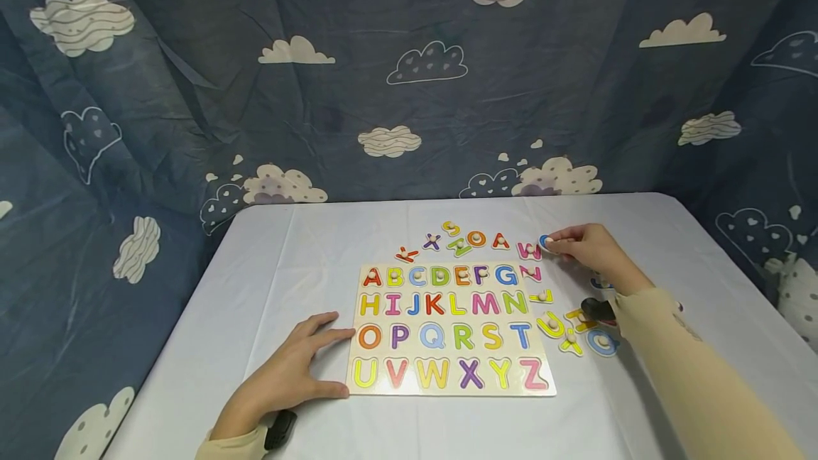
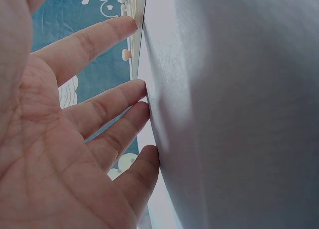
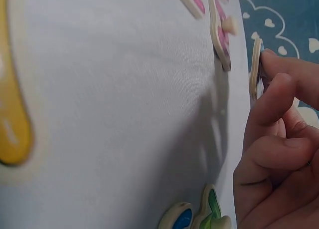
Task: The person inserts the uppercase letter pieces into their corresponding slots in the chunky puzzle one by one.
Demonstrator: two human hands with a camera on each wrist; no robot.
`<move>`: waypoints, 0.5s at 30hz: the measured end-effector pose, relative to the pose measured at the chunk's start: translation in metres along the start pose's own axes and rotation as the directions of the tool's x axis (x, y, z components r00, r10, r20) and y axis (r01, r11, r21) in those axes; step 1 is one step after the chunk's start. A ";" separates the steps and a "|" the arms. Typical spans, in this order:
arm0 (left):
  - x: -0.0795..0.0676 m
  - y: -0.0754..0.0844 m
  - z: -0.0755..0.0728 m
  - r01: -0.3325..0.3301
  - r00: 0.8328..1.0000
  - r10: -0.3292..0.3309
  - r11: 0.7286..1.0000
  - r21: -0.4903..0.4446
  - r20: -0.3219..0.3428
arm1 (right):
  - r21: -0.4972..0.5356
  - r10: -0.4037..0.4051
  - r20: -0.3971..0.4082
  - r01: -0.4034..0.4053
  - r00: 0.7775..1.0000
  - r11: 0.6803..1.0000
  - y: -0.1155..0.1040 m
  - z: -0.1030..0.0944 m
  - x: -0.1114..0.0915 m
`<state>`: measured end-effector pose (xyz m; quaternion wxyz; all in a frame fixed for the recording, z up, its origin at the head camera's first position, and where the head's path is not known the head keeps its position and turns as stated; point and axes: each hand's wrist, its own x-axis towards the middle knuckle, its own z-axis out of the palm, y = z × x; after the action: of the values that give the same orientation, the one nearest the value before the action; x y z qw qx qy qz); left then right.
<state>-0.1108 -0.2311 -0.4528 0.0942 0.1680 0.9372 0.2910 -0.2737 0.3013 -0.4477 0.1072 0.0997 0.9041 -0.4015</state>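
A wooden alphabet puzzle board [image 1: 454, 392] lies flat on the white-covered table, with rows of coloured letters. Along its left edge rests my left hand [image 1: 287, 371], fingers spread and mostly straight; in the left wrist view the index fingertip touches the board's edge and other fingertips meet the tabletop. Beyond the board's upper right corner, my right hand [image 1: 594, 250] pinches a blue letter piece [image 1: 544, 242] between thumb and finger. The right wrist view shows that piece edge-on [image 3: 255, 69], raised off the table, so its letter cannot be read. A pink W [image 1: 529, 251] lies close by.
Loose knobbed letters, including a red K [image 1: 406, 255], an orange O [image 1: 476, 238] and a red A [image 1: 500, 241], lie behind the board. More, such as a yellow U [image 1: 551, 325] and a blue Q-like piece [image 1: 602, 342], lie along its right side, partly under my right arm.
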 end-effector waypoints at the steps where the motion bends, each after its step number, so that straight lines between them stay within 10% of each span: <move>1: 0.000 0.000 0.000 -0.002 1.000 0.002 1.000 0.000 -0.001 | 0.007 0.002 0.004 -0.002 1.000 1.000 0.000 0.001 -0.001; 15: 0.000 0.000 0.000 -0.007 1.000 0.007 1.000 -0.002 -0.001 | 0.027 -0.035 0.020 0.034 0.999 0.999 -0.008 0.015 -0.025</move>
<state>-0.1109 -0.2313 -0.4527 0.0930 0.1709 0.9364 0.2921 -0.2506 0.2825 -0.4455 0.1081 0.0813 0.8991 -0.4162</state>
